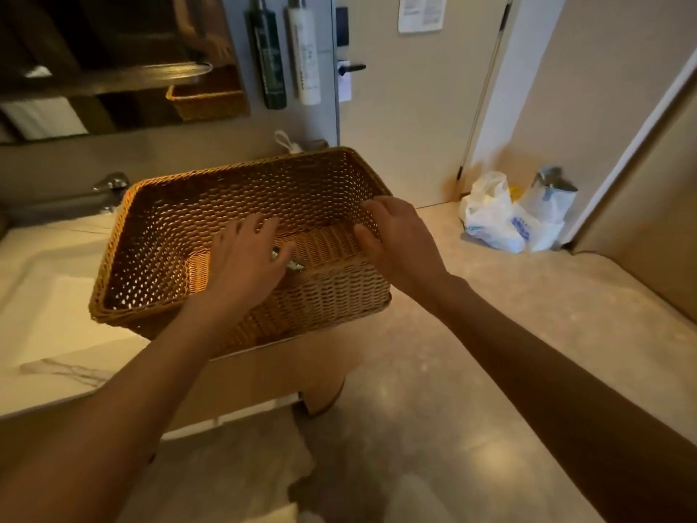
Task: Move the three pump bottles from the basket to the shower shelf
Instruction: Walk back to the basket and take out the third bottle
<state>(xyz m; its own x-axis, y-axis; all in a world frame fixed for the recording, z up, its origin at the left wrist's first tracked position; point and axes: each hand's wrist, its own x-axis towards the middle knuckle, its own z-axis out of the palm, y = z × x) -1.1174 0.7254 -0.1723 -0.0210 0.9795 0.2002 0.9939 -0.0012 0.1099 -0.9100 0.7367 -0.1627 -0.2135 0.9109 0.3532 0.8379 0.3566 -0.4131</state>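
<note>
A brown wicker basket [158,235] sits tilted at the right end of the white counter, hanging over its edge. My left hand [245,258] reaches inside it, fingers spread, lying over a small silvery object [293,264] by the near wall; what that object is I cannot tell. My right hand [396,235] grips the basket's right rim, thumb inside and fingers outside. No whole pump bottle shows inside the basket. A dark green bottle [269,58] and a white bottle [305,58] hang upright on the wall behind.
A white marble counter [49,318] with a sink and a chrome tap [109,184] lies to the left, under a mirror [113,62]. A door with a black handle [352,67] is behind the basket. White plastic bags [498,220] sit on the floor at right.
</note>
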